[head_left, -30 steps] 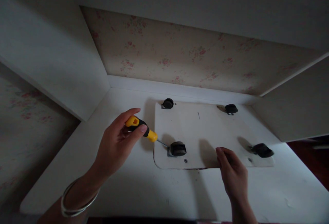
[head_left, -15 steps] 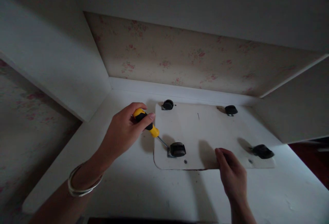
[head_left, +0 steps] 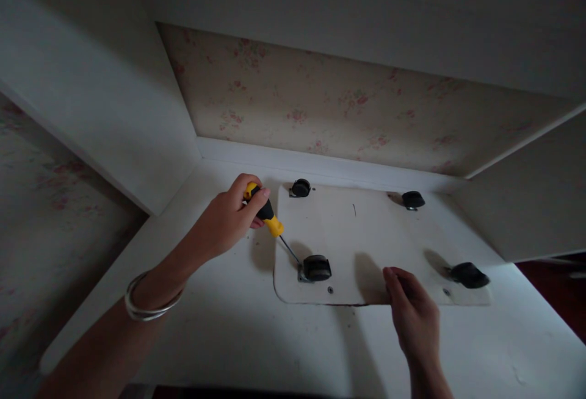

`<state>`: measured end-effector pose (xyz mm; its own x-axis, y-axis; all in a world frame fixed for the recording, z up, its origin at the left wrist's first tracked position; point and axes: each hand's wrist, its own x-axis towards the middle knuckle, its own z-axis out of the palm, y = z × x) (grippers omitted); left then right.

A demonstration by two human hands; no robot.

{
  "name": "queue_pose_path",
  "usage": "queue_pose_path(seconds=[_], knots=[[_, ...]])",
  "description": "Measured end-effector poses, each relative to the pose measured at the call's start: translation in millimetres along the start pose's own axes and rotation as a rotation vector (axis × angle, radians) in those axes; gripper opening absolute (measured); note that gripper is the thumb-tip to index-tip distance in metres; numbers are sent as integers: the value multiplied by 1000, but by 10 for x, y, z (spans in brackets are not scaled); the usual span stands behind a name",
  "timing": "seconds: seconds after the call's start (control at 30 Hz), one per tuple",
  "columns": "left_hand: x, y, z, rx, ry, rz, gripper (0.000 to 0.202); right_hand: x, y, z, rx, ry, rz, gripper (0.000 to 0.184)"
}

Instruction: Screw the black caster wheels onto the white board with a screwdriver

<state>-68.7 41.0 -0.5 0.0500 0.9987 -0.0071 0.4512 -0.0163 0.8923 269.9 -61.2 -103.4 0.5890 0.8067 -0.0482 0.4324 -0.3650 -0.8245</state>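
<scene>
My left hand (head_left: pixel 233 213) is wrapped round the yellow and black handle of a screwdriver (head_left: pixel 270 216). The screwdriver slants down to the right, and its tip meets the metal mounting plate at the left side of a black caster wheel (head_left: pixel 317 268). This caster stands at the near left corner of a white board (head_left: pixel 329 228) with rounded corners, lying flat. My right hand (head_left: pixel 412 307) is at the board's near edge, right of the middle, with thumb and fingers pinched together. What they hold, if anything, is hidden.
Other casters sit at the board's far left (head_left: pixel 301 188), far right (head_left: pixel 412 200) and near right (head_left: pixel 469 275) corners. A screw head (head_left: pixel 330 290) shows beside the near left caster. White panels (head_left: pixel 91 82) and floral wallpaper (head_left: pixel 293 100) enclose the white surface (head_left: pixel 220 326).
My left hand has shifted slightly up, and the screwdriver's handle has tilted steeper while its tip stays by the caster's plate. My right hand stays in place.
</scene>
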Motion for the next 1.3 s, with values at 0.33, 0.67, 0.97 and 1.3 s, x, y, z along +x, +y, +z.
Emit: queue_pose_path(seconds=[0.33, 0.67, 0.97, 1.3], knots=[[-155, 83, 1, 215, 19, 50, 37, -4, -27, 8, -14, 5, -16, 49], [-271, 188, -57, 96, 251, 96, 33, 34, 62, -1, 63, -12, -72, 44], [-330, 334, 69, 29, 297, 257, 50, -193, -1443, -176, 139, -434, -742, 43], [-427, 292, 104, -308, 187, 246, 49, -326, -2290, 397, -98, -766, -1278, 64]])
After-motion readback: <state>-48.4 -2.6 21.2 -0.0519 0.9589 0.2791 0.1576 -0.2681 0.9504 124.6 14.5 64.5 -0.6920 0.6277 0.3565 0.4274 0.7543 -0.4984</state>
